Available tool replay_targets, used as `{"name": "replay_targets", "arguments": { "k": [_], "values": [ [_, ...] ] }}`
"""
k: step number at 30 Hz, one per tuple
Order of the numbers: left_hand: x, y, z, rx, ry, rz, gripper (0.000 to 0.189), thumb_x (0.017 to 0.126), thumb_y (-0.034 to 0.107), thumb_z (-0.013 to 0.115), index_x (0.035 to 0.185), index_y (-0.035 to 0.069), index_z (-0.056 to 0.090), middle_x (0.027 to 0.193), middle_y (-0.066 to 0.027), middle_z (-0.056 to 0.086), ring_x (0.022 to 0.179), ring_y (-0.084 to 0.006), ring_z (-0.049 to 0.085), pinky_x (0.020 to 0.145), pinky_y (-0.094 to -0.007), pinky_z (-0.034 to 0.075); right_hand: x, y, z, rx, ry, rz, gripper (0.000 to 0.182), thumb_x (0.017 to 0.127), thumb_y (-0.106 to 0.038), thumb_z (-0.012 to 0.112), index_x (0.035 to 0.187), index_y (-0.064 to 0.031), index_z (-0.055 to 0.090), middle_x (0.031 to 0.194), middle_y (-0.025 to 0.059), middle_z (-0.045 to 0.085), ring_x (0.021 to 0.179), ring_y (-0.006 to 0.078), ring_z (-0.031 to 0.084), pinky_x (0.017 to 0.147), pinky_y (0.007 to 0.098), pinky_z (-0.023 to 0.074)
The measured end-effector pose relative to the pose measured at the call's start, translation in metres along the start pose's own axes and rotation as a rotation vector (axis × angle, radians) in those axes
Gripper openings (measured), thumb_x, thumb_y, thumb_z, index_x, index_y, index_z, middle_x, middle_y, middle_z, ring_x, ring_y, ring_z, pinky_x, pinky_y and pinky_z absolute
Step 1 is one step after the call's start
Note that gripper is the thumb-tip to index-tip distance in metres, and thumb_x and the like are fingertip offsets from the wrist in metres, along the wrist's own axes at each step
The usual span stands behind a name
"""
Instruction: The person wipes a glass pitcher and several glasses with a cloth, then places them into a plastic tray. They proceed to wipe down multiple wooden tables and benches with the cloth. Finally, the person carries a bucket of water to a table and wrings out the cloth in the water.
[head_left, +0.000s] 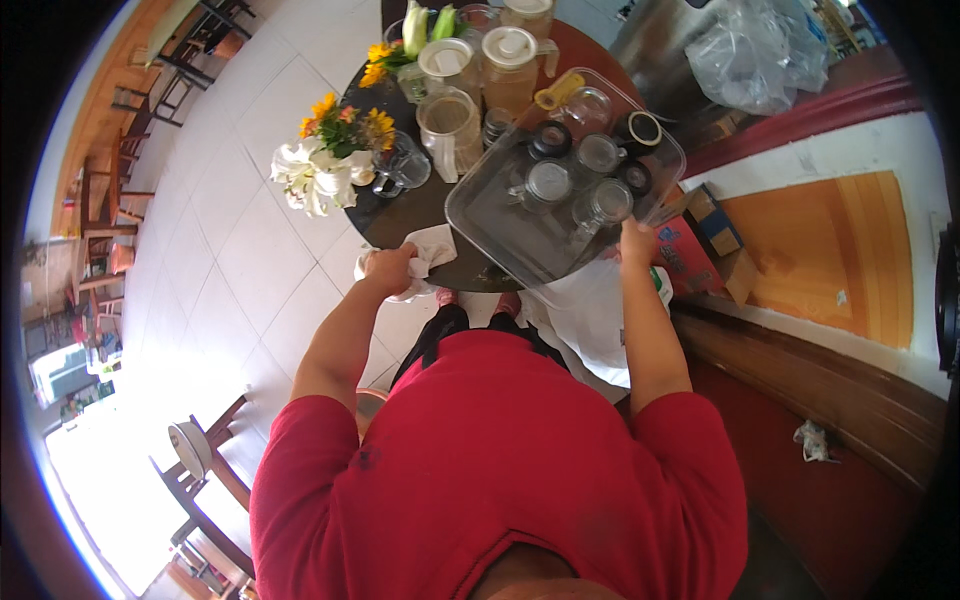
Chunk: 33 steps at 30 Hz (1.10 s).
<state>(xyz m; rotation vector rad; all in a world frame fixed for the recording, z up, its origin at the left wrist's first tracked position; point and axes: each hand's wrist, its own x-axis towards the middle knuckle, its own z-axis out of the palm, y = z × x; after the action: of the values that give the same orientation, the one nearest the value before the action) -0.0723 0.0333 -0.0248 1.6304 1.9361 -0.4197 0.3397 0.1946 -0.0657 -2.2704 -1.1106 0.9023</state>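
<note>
My left hand (388, 270) grips a crumpled white cloth (433, 247) at the near left edge of a round dark table (405, 217). Part of the cloth hangs over that edge. On the right, my right hand (636, 241) holds the near right rim of a clear plastic tray (502, 225). Several glass mugs (547, 184) and dark-lidded jars (551, 139) stand in the tray, mostly towards its far right side. A yellow object (559, 90) lies at the tray's far corner. The tray's near corner juts past the table edge.
Behind the tray stand lidded pitchers (510, 67) and an open pitcher (450, 124). A glass mug (405, 161) sits beside a bouquet (330, 161) at the left. White plastic bags (592, 315) hang below the tray. Cardboard boxes (712, 225) lie at right; a chair (217, 457) stands behind left.
</note>
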Motion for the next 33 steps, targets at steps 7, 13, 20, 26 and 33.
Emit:
{"name": "replay_targets", "arguments": {
  "k": [7,13,20,26,33],
  "values": [
    [-0.027,-0.018,-0.004,-0.237,0.069,0.015,0.042,0.066,0.017,0.064,0.108,0.019,0.058,0.094,-0.0143,0.065,0.091,-0.0323,0.061,0.079,-0.0416,0.048,-0.094,-0.036,-0.044,0.138,0.353,-0.564,0.043,0.078,-0.021,0.065,0.115,-0.0020,0.051,0.105,0.0114,0.056,0.076,0.0248,0.058,0.073,0.0366,0.0463],
    [-0.061,-0.031,-0.015,-0.658,0.150,0.145,0.042,0.066,0.013,0.065,0.107,0.014,0.061,0.093,-0.0130,0.066,0.086,-0.0262,0.063,0.076,-0.0367,0.050,-0.222,-0.076,0.003,0.179,-0.223,-1.112,0.026,0.073,-0.009,0.067,0.096,-0.0044,0.059,0.100,0.0133,0.058,0.084,0.0286,0.058,0.075,0.0362,0.0472],
    [-0.076,-0.018,-0.030,-1.910,-0.194,0.342,0.045,0.073,0.002,0.061,0.117,0.001,0.050,0.105,-0.0082,0.059,0.093,-0.0190,0.058,0.082,-0.0317,0.047,-0.314,-0.100,0.112,0.182,-0.682,-0.733,0.082,0.064,-0.021,0.075,0.132,-0.0029,0.033,0.131,0.0219,0.039,0.121,0.0365,0.039,0.100,0.0394,0.0340],
    [-0.069,-0.077,0.018,-1.074,0.272,0.284,0.064,0.074,0.020,0.067,0.129,0.002,0.039,0.115,-0.0115,0.055,0.102,-0.0216,0.055,0.087,-0.0309,0.044,-0.297,-0.112,0.169,0.022,-0.214,-0.636,0.066,0.067,-0.017,0.070,0.125,-0.0125,0.040,0.119,0.0201,0.044,0.107,0.0398,0.049,0.087,0.0446,0.0426],
    [-0.077,-0.139,0.009,-0.948,0.141,0.272,0.047,0.081,0.016,0.060,0.124,0.002,0.048,0.100,-0.0110,0.062,0.084,-0.0182,0.061,0.077,-0.0299,0.049,-0.307,-0.128,0.231,-0.490,-0.046,-0.938,0.045,0.069,-0.028,0.070,0.108,-0.0186,0.051,0.103,0.0128,0.046,0.087,0.0353,0.055,0.067,0.0435,0.0505]
  ]
}}
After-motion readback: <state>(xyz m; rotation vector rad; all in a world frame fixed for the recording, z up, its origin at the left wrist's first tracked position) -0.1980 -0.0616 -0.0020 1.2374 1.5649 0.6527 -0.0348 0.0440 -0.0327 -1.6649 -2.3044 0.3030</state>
